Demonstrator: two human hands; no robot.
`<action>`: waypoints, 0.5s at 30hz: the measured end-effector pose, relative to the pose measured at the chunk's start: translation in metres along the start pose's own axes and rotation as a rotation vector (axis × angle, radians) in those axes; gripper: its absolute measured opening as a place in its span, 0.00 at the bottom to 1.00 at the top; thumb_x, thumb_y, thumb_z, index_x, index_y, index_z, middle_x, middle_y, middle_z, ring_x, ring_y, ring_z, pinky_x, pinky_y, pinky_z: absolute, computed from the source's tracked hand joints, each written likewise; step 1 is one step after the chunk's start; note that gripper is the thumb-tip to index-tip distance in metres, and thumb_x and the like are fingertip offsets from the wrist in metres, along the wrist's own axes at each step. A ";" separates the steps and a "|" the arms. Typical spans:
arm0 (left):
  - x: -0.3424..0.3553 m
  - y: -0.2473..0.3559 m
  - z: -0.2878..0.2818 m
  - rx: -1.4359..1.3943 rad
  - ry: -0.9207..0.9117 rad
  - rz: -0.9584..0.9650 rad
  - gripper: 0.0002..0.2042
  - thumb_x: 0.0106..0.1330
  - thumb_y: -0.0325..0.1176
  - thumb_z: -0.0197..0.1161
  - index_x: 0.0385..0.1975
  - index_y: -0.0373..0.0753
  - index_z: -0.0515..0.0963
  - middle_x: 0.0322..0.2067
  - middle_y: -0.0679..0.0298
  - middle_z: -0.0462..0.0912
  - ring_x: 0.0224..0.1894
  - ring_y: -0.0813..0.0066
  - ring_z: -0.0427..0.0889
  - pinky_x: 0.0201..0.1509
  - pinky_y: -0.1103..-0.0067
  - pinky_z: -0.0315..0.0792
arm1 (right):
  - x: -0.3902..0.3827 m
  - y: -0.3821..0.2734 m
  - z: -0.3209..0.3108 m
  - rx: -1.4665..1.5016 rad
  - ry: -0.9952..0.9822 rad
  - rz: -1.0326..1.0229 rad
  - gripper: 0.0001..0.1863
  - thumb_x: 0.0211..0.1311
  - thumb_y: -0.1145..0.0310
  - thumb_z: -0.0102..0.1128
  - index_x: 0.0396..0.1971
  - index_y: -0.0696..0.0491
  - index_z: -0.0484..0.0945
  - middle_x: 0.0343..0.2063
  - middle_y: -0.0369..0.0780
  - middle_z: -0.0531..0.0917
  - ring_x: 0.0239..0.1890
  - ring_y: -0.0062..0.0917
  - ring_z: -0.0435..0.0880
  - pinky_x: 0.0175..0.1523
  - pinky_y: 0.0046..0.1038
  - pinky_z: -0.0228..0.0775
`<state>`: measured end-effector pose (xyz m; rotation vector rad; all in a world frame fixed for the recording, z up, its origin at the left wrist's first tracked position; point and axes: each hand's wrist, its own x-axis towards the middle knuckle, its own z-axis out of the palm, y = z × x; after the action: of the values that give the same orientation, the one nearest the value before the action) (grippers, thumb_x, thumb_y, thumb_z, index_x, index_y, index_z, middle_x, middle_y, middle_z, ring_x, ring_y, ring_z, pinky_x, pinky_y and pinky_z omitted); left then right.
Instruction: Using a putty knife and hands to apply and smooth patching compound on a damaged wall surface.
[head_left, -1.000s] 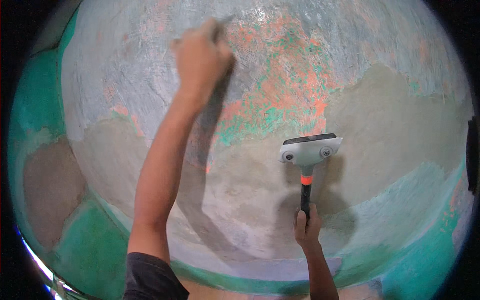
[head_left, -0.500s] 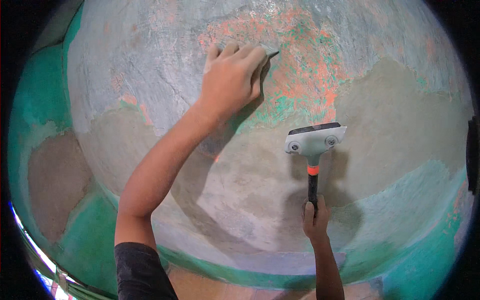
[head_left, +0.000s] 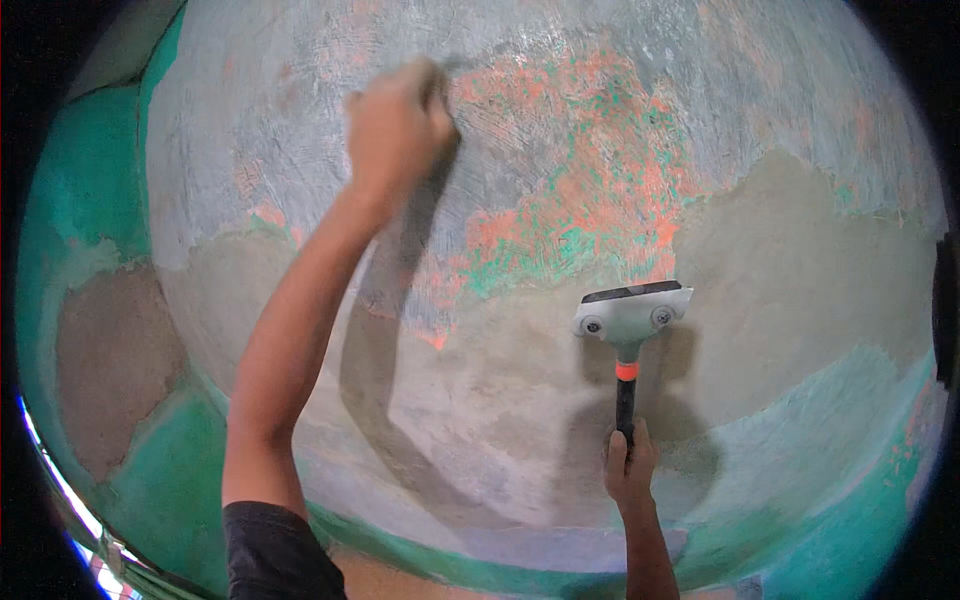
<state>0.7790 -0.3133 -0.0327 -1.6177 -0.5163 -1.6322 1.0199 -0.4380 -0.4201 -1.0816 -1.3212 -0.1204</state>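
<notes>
My left hand (head_left: 400, 125), slightly blurred, is curled at the upper part of a curved, mottled wall (head_left: 540, 420) with grey plaster over orange and green patches. It grips something small and dark, mostly hidden by the fingers and too indistinct to name. My right hand (head_left: 630, 465) is closed round the black handle of a scraper (head_left: 628, 315), which has an orange collar, a wide grey head with two screws and a dark top edge. The scraper is upright in front of the wall, below the orange patch, casting a shadow on it.
At the left, green-painted wall (head_left: 90, 180) has a brown bare patch (head_left: 115, 365). A darker grey surface meets it at the upper left corner. Along the lower left edge are a bright gap and green strands (head_left: 150, 575). A green band and tan surface run along the bottom.
My left hand moved down and right, then back up and left, still closed on the small thing. My right hand with the scraper rose slightly, then came down a little, ending right of where it was.
</notes>
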 end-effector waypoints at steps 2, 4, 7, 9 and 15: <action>0.008 -0.012 0.002 0.014 0.074 -0.010 0.04 0.59 0.31 0.56 0.28 0.40 0.74 0.27 0.54 0.80 0.34 0.50 0.78 0.43 0.57 0.66 | -0.001 -0.005 0.003 0.033 -0.016 0.010 0.13 0.67 0.62 0.53 0.31 0.58 0.70 0.11 0.38 0.68 0.12 0.26 0.70 0.19 0.28 0.61; 0.004 -0.001 0.010 -0.040 0.075 0.025 0.04 0.58 0.30 0.56 0.29 0.37 0.75 0.26 0.52 0.79 0.33 0.49 0.78 0.42 0.59 0.67 | 0.005 -0.005 -0.002 0.047 -0.022 0.018 0.13 0.67 0.62 0.53 0.32 0.58 0.70 0.12 0.38 0.68 0.12 0.26 0.70 0.19 0.28 0.61; -0.037 0.051 0.010 -0.216 -0.139 0.393 0.05 0.54 0.28 0.57 0.30 0.39 0.72 0.26 0.53 0.75 0.32 0.49 0.76 0.39 0.60 0.64 | 0.008 -0.010 -0.007 -0.003 0.002 -0.074 0.12 0.67 0.62 0.53 0.33 0.58 0.71 0.12 0.37 0.68 0.12 0.24 0.70 0.19 0.27 0.61; -0.037 0.059 0.006 -0.248 -0.104 0.475 0.03 0.57 0.30 0.56 0.29 0.39 0.73 0.27 0.54 0.76 0.33 0.50 0.76 0.40 0.60 0.63 | 0.006 -0.012 -0.007 -0.080 -0.028 -0.060 0.12 0.67 0.63 0.54 0.34 0.57 0.71 0.12 0.37 0.68 0.12 0.23 0.70 0.19 0.26 0.62; 0.011 0.026 0.021 -0.007 0.186 0.132 0.04 0.60 0.30 0.56 0.29 0.37 0.74 0.28 0.53 0.77 0.33 0.48 0.76 0.40 0.59 0.64 | 0.006 -0.005 -0.004 0.027 -0.059 -0.003 0.11 0.66 0.64 0.54 0.33 0.56 0.70 0.12 0.37 0.69 0.11 0.25 0.70 0.19 0.28 0.62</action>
<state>0.8133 -0.3167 -0.0259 -1.4555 -0.3020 -1.6651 1.0216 -0.4406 -0.4114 -1.0676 -1.3740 -0.0733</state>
